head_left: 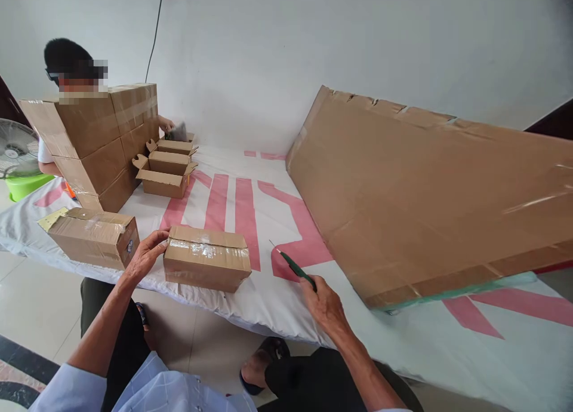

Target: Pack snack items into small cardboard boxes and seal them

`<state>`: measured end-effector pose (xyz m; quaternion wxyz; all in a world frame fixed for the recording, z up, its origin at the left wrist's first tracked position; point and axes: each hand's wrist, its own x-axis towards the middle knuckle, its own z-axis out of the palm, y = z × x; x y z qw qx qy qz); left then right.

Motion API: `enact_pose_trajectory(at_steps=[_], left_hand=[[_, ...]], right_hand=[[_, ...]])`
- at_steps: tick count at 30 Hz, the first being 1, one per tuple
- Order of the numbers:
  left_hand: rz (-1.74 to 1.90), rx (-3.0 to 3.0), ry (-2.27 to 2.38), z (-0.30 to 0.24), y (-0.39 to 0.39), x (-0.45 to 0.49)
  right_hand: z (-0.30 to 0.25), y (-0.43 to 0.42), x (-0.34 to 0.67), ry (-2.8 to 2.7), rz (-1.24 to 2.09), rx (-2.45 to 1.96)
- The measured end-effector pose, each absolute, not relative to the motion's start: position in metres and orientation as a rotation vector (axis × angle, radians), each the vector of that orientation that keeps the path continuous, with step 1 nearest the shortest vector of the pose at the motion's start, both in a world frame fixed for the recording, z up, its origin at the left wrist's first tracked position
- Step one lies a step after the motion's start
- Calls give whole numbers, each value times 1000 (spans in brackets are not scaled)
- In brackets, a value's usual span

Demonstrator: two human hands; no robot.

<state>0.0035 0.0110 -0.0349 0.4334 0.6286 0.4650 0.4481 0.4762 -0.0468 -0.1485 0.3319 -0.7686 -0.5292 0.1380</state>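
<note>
A long cardboard box (208, 268) with clear tape along its top seam sits near the table's front edge. My left hand (150, 251) grips its left end, fingers at the top corner. In my right hand (324, 304) is a thin pointed tool (295, 267) with a dark green handle. Its slim metal tip points up and left, apart from the box, above the red-lettered cloth. A second taped box (96, 236) stands to the left of my left hand, with a yellowish card (51, 219) at its far end.
Taped boxes (96, 155) are stacked at the left. Behind them sits a person (67, 65), whose hand (166, 124) is by open small boxes (163, 182). A large cardboard sheet (425, 203) leans at the right. A fan (18, 149) stands far left.
</note>
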Motion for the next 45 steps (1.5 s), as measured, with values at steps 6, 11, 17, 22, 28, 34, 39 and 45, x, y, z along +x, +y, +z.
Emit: enact_pose_trajectory(at_steps=[6, 11, 17, 22, 28, 34, 39, 45], left_hand=[[1108, 1544, 1134, -29, 10, 6], [1086, 1534, 1161, -28, 11, 7], [1043, 1498, 1124, -29, 12, 4], [1017, 1476, 1077, -28, 15, -1], [988, 1445, 1033, -19, 17, -3], [964, 1442, 1041, -23, 21, -7], [991, 1466, 1033, -29, 23, -7], [970, 1425, 1070, -22, 24, 0]], right_hand=[[-106, -38, 447, -1201, 628, -1737], [-80, -39, 419, -1177, 794, -1475], [-50, -36, 402, -1313, 927, -1304], [-11, -24, 373, -1529, 1003, -1240], [14, -7, 335, -1695, 1041, -1149], [1, 3, 328, -1622, 1166, -1148], [-3, 1, 329, -1602, 1158, -1155], [-2, -1, 326, -1621, 1144, -1169]])
